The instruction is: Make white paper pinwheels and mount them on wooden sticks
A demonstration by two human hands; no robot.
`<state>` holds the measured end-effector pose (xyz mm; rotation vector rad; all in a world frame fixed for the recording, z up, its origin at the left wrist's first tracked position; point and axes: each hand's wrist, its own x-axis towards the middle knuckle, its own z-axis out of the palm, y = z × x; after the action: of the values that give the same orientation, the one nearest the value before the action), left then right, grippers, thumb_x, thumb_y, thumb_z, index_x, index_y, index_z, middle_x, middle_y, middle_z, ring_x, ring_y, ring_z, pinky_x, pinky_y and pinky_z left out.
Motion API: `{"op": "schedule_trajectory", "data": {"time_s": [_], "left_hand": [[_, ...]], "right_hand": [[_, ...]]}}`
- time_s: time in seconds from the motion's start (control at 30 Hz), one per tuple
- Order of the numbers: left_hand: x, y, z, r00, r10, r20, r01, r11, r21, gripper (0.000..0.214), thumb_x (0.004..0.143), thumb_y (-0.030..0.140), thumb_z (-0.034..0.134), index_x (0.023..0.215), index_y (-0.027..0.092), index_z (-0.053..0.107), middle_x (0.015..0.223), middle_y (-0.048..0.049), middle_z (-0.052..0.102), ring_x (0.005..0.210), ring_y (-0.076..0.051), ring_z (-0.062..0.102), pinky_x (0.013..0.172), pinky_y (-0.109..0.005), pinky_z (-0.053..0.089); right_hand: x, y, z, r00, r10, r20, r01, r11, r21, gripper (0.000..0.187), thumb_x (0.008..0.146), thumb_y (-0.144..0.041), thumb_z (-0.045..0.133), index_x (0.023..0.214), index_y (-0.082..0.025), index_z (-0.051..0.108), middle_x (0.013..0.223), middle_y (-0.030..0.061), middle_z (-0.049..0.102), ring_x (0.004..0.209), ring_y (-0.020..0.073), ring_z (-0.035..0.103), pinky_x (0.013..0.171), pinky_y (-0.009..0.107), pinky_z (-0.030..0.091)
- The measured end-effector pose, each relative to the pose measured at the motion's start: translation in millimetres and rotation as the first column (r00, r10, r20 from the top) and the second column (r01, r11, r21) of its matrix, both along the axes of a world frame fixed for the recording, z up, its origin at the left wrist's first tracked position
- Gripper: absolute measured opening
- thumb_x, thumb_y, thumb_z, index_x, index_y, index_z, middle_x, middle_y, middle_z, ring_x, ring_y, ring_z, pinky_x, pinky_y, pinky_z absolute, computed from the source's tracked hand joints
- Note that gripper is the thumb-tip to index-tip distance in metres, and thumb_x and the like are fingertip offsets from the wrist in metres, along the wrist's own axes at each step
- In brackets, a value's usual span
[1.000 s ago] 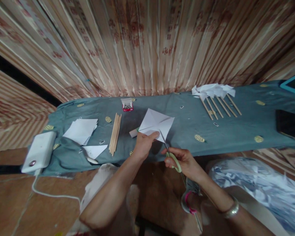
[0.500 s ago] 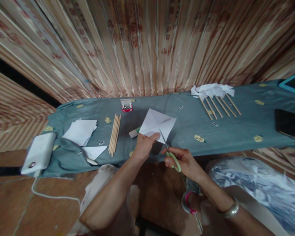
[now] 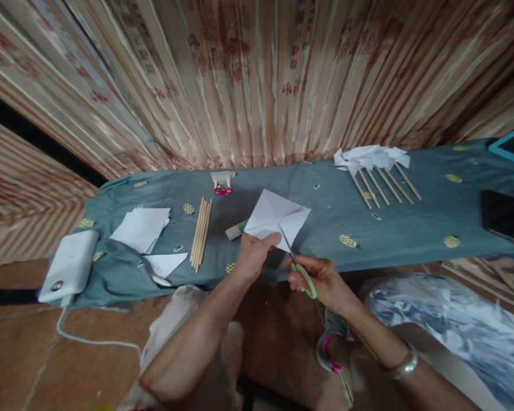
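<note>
My left hand [image 3: 256, 254] pinches the near corner of a creased white paper square [image 3: 268, 208], its thumb on top. In my right hand [image 3: 319, 277] is a pair of scissors [image 3: 305, 279] with light green handles. The blades lie at the paper's near right side, where a slit runs in toward the middle. Under the paper's left edge, a green and white block [image 3: 235, 230] partly shows. Wooden sticks [image 3: 201, 234] lie in a bundle to the left of my left hand.
Left on the green cloth [image 3: 282, 177] are stacked paper sheets [image 3: 143, 228], a paper scrap [image 3: 167, 264] and a white power bank [image 3: 69, 265]. A small red box [image 3: 221, 184] of metal pieces stands behind. Paper pinwheels on sticks [image 3: 379, 160] and a black phone [image 3: 504, 217] lie right.
The whole view has shifted very slightly. Both hands keep nearly the same pose; the paper's right corner sits a little farther right.
</note>
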<state>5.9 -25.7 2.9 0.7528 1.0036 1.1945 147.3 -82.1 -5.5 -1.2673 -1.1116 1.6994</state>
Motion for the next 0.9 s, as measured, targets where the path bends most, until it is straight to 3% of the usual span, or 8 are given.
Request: {"op": "schedule_trajectory", "data": {"time_s": [0.4, 0.9], "left_hand": [[0.5, -0.1, 2.0, 1.0, 0.015, 0.024, -0.014, 0.999, -0.03, 0.024, 0.052, 0.02, 0.073, 0.074, 0.015, 0.064, 0.071, -0.0002, 0.066, 0.062, -0.014, 0.058, 0.059, -0.025, 0.046], [1.5, -0.5, 2.6, 0.998, 0.028, 0.049, -0.025, 0.997, -0.074, 0.019, 0.051, 0.02, 0.074, 0.067, 0.016, 0.064, 0.067, 0.001, 0.066, 0.058, -0.012, 0.058, 0.056, -0.024, 0.046]], "right_hand": [[-1.1, -0.5, -0.7, 0.999, -0.039, -0.037, 0.038, 0.999, -0.038, 0.041, 0.05, -0.043, 0.086, 0.075, -0.017, 0.065, 0.051, -0.0055, 0.057, 0.046, 0.0065, 0.047, 0.045, 0.02, 0.038], [-3.8, 0.2, -3.2, 0.996, -0.072, -0.049, 0.069, 0.996, -0.057, 0.04, 0.047, -0.041, 0.087, 0.071, -0.017, 0.066, 0.046, -0.0068, 0.055, 0.043, 0.0061, 0.045, 0.044, 0.02, 0.035]]}}
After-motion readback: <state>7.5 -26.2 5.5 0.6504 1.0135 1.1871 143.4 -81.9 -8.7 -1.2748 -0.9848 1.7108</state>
